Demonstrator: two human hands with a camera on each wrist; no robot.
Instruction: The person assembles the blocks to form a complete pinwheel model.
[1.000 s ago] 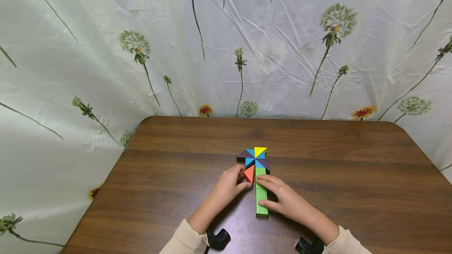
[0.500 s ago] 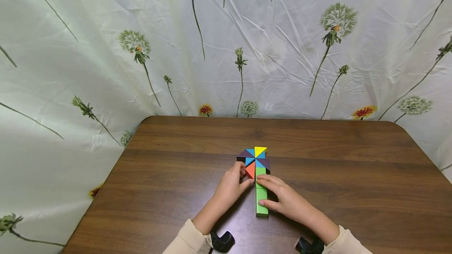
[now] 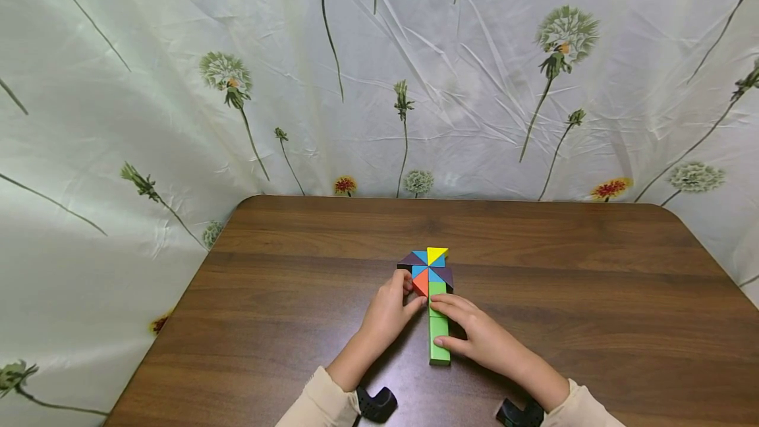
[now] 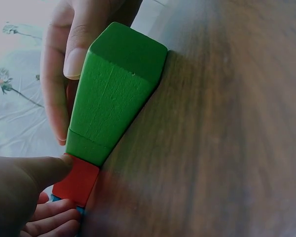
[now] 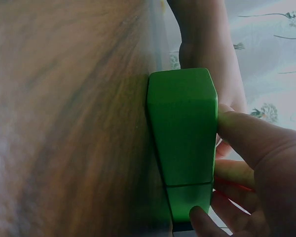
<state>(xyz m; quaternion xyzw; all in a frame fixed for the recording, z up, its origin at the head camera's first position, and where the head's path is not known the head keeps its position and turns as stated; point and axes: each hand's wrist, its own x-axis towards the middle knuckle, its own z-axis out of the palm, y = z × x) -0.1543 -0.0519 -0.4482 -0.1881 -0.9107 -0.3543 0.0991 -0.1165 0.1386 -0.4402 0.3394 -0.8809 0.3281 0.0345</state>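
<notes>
A pinwheel of blue, purple and yellow triangle blocks lies on the wooden table. An orange triangle block sits at its near-left side, against the far end of a long green bar. My left hand pinches the orange block, and the thumb touches the orange block. My right hand holds the green bar, thumb against its side and fingers near its far end. The green bar fills the left wrist view.
A floral curtain hangs behind and left of the table. The table's rounded back corners and left edge are in view. Bare wood lies on both sides of the blocks. Black wrist mounts show at the bottom.
My left hand slid the orange triangle away from me, up against the pinwheel and the green bar. The right hand and the green bar stayed put.
</notes>
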